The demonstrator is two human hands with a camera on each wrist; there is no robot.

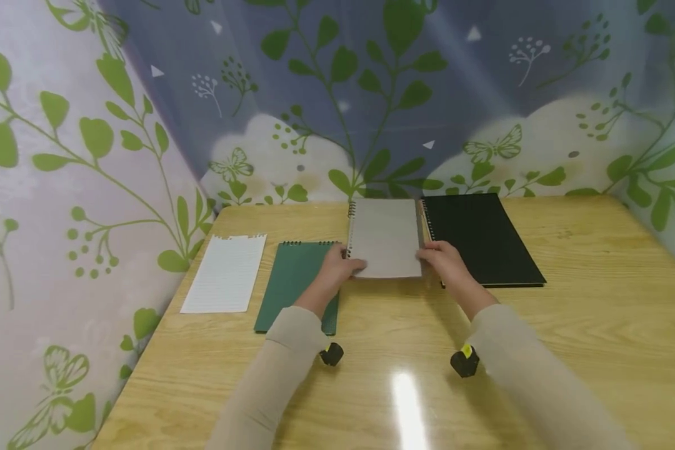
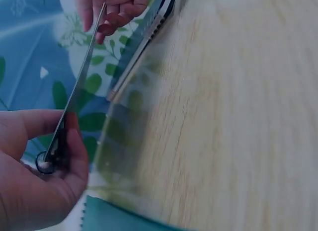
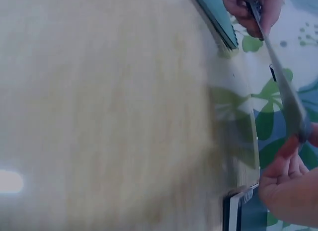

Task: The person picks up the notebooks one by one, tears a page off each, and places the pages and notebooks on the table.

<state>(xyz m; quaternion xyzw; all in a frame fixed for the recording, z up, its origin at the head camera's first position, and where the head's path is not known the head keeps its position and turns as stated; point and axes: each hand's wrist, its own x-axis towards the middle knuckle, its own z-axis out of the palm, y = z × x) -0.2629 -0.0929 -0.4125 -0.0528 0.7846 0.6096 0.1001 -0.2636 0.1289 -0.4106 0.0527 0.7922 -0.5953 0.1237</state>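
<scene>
A plain grey notebook (image 1: pixel 387 234), with black rings (image 1: pixel 350 210) along its left edge, is mid-frame in the head view. The left hand (image 1: pixel 339 267) and right hand (image 1: pixel 447 262) pinch its sides.

Gray notebook (image 1: pixel 385 237): is concealing fingers of your left hand (image 1: pixel 339 267) in the head view. Green notebook (image 1: pixel 289 269): your left sleeve (image 1: pixel 281 356) is covering part of its lower edge. Black notebook (image 1: pixel 484 237): your right hand (image 1: pixel 449 265) is overlapping its left edge; the right wrist view's bottom edge is cropping it. Your right sleeve (image 1: pixel 540 375): the head view's bottom edge is cutting it off.
</scene>
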